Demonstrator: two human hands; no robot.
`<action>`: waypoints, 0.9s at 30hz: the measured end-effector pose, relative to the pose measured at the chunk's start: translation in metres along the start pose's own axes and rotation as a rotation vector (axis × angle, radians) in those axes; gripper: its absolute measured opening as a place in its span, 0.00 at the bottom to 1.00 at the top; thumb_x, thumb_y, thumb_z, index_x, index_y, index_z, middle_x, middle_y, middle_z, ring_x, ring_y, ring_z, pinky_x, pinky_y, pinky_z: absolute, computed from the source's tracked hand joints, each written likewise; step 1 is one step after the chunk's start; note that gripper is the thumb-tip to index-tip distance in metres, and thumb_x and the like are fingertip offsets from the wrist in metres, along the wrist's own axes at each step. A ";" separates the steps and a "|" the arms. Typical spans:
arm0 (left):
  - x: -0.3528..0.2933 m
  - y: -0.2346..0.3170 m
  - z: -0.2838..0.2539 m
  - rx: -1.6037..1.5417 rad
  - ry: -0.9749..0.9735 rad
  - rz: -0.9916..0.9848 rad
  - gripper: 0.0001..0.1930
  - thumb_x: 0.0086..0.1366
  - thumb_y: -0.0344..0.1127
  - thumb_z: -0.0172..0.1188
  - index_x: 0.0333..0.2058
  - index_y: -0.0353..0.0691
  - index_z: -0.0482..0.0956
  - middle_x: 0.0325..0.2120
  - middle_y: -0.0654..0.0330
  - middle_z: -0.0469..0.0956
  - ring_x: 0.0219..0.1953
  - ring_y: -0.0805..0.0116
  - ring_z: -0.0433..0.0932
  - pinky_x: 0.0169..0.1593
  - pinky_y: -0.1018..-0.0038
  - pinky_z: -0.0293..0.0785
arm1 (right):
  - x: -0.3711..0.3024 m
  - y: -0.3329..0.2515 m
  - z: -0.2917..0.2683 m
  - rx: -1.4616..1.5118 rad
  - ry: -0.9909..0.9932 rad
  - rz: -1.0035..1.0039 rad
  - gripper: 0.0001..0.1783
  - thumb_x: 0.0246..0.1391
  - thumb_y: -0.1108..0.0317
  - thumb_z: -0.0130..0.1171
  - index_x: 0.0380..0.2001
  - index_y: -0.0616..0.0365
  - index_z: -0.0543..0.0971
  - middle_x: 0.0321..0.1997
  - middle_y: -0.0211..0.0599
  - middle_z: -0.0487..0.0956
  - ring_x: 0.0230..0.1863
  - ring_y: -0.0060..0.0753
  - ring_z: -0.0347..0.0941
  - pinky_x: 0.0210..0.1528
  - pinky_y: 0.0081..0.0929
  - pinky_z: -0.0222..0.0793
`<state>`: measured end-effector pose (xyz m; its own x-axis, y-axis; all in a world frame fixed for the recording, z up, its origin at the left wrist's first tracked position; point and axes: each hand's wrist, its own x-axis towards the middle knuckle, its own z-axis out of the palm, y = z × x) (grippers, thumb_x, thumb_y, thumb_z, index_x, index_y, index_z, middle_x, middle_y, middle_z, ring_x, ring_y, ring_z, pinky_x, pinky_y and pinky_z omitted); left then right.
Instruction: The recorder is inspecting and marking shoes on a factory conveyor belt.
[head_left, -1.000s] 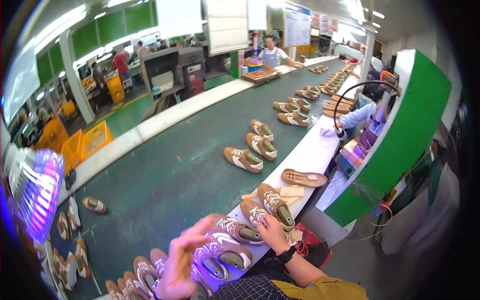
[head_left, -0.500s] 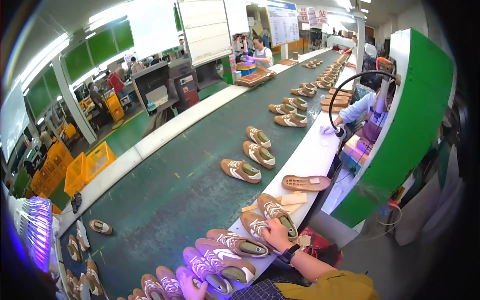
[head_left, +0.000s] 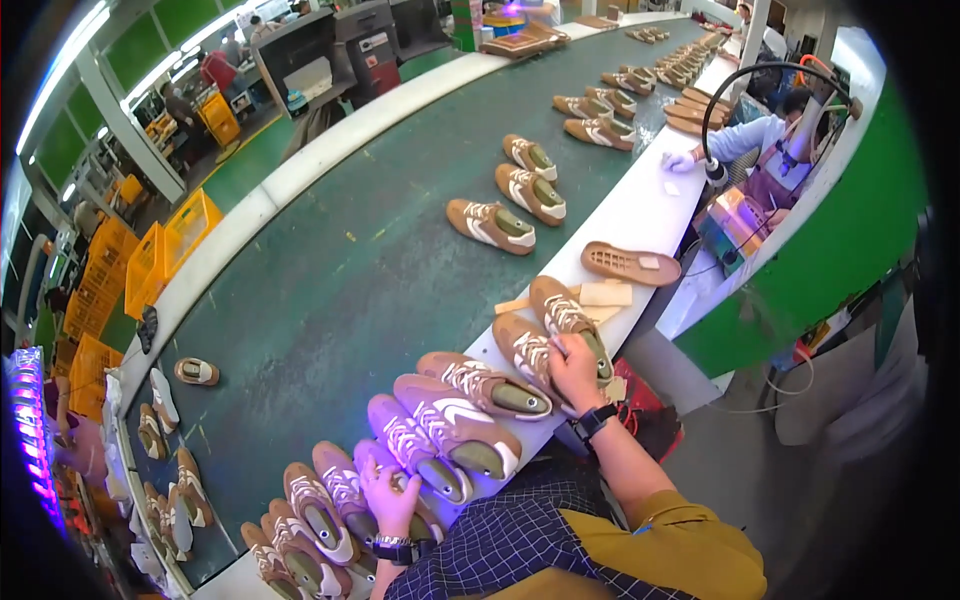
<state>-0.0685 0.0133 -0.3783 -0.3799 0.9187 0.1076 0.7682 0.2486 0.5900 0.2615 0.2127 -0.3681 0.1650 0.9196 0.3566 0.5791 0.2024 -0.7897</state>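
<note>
Brown sneakers with white laces and green lasts inside stand in a row along the white ledge in front of me. My right hand (head_left: 575,372) is closed around the collar of one brown sneaker (head_left: 520,343). Another brown sneaker (head_left: 562,302) stands close against it on the right. Lower left, my left hand (head_left: 388,492) curls over a purple-lit sneaker (head_left: 370,456), its fingers at the shoe's opening. Between the hands stand a sneaker with a white side stripe (head_left: 455,425) and a laced sneaker (head_left: 485,380). Purple light falls on the shoes near my left hand.
The green conveyor belt (head_left: 320,270) carries more sneakers (head_left: 490,225). A tan sole (head_left: 630,263) and pale strips (head_left: 605,294) lie on the ledge. Beyond a black curved hose (head_left: 712,110), a co-worker's gloved hand (head_left: 680,161) rests there. A green panel (head_left: 840,260) rises at right.
My view has tipped downward, so the belt and shoes sit higher in the picture and more of my left forearm shows. Both hands stay on the same sneakers.
</note>
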 end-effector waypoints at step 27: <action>0.001 -0.003 -0.011 -0.002 -0.083 0.013 0.16 0.47 0.42 0.63 0.33 0.39 0.81 0.58 0.41 0.63 0.59 0.40 0.59 0.63 0.52 0.54 | 0.000 0.006 0.010 -0.207 -0.021 -0.077 0.05 0.48 0.71 0.55 0.30 0.59 0.78 0.32 0.46 0.75 0.34 0.51 0.73 0.38 0.39 0.69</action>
<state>-0.0765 0.0099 -0.3714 -0.3258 0.9442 0.0482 0.7719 0.2363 0.5902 0.2565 0.2169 -0.3778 0.0979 0.9114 0.3997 0.7416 0.2010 -0.6400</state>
